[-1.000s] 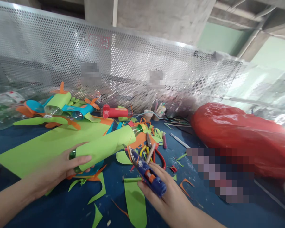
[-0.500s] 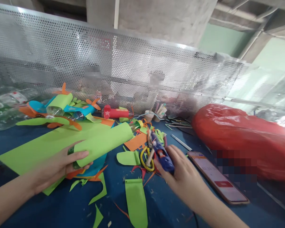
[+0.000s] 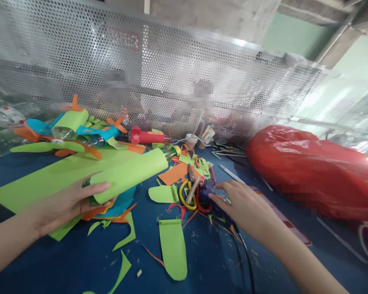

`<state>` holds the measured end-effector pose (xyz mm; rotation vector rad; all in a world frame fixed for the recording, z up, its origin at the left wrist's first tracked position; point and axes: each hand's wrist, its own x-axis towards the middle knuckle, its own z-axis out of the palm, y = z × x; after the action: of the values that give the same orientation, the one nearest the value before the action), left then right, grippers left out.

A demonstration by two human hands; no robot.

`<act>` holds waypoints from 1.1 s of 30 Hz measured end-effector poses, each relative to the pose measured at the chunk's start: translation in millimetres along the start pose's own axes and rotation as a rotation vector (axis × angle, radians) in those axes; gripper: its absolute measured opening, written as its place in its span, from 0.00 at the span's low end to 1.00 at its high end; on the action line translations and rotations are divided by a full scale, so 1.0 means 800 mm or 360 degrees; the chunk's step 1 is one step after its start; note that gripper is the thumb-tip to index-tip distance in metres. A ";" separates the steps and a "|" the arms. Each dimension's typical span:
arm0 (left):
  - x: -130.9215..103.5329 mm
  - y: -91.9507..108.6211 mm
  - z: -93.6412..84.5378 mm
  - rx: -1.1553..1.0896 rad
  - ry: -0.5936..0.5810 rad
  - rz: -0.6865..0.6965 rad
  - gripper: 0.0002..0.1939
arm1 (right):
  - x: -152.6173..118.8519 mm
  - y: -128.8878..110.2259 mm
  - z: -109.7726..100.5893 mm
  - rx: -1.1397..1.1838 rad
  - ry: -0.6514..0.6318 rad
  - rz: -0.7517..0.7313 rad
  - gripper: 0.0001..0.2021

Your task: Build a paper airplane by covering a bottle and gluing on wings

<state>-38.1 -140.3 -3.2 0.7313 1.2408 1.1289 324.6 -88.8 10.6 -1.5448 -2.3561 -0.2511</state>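
My left hand (image 3: 76, 196) is wrapped round the lower end of a green plastic bottle (image 3: 171, 152) sleeved in light green paper (image 3: 131, 171). The bottle slants up to the right, its yellow cap at the far end. My right hand (image 3: 242, 200) is low over a dark blue glue gun (image 3: 206, 190) with a black cord (image 3: 247, 251). Its thumb touches the gun while thumb and forefinger are apart; the other fingers are partly hidden. Beside the gun lie yellow-handled scissors (image 3: 184, 194), a red-handled pair (image 3: 203, 206) and a pale stick (image 3: 192, 190).
Rounded green paper pieces (image 3: 173, 249) and scraps litter the blue table. Paper-covered bottle models (image 3: 149, 136) stand behind, left of cups of pens (image 3: 205, 136). A red plastic bag (image 3: 306, 167) and a phone (image 3: 282, 218) are on the right. A perforated metal screen (image 3: 171, 73) runs along the back.
My right hand has lowered the glue gun beside the scissors, and its fingers have loosened. My left hand still grips the bottle. The view has shifted slightly.
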 end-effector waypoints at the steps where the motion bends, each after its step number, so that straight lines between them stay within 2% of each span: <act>1: 0.001 0.000 0.000 0.0008 -0.0002 -0.0001 0.32 | 0.000 -0.013 -0.003 0.0107 -0.0006 -0.0015 0.08; 4: 0.002 -0.002 -0.001 0.0048 0.0030 0.0012 0.35 | -0.004 -0.052 0.005 0.0679 -0.0215 -0.0357 0.06; 5: 0.002 -0.002 -0.002 0.0057 0.0041 0.0026 0.36 | -0.007 -0.063 0.012 0.0761 -0.0265 -0.0478 0.07; 7: 0.001 -0.003 -0.002 0.0056 0.0041 0.0046 0.38 | -0.013 -0.078 0.026 0.0742 -0.0347 -0.0568 0.06; 9: -0.001 -0.003 -0.002 0.0052 0.0011 0.0052 0.37 | -0.016 -0.085 0.034 0.0720 -0.0362 -0.0536 0.02; 15: -0.004 -0.003 -0.001 0.0089 -0.0007 0.0042 0.39 | -0.015 -0.084 0.022 0.1096 -0.0376 -0.0183 0.07; 18: -0.004 -0.002 0.001 0.0062 -0.0001 0.0021 0.40 | -0.014 -0.083 0.015 0.1245 -0.0287 -0.0189 0.10; 21: -0.005 0.001 0.003 0.0032 0.0047 -0.0029 0.41 | -0.014 -0.083 0.008 0.1364 -0.0235 -0.0225 0.07; 23: -0.006 0.002 0.004 0.0041 0.0070 -0.0054 0.41 | -0.014 -0.082 0.002 0.1534 -0.0327 -0.0159 0.07; 27: -0.006 0.002 0.004 0.0033 0.0050 -0.0068 0.42 | -0.013 -0.076 -0.003 0.1969 -0.0656 -0.0017 0.14; 29: -0.006 0.002 0.003 0.0032 0.0044 -0.0058 0.43 | -0.011 -0.074 0.001 0.2085 -0.0753 0.0015 0.13; 31: -0.005 0.001 0.002 0.0041 0.0026 -0.0036 0.44 | -0.009 -0.074 0.007 0.2106 -0.0768 0.0040 0.11; 33: -0.005 -0.001 0.001 0.0043 -0.0013 -0.0015 0.45 | -0.008 -0.074 0.011 0.2076 -0.0650 0.0021 0.11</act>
<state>-36.7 -144.2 -2.5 0.7491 1.2530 1.1026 271.3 -115.2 1.2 -0.9223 -1.9110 1.4145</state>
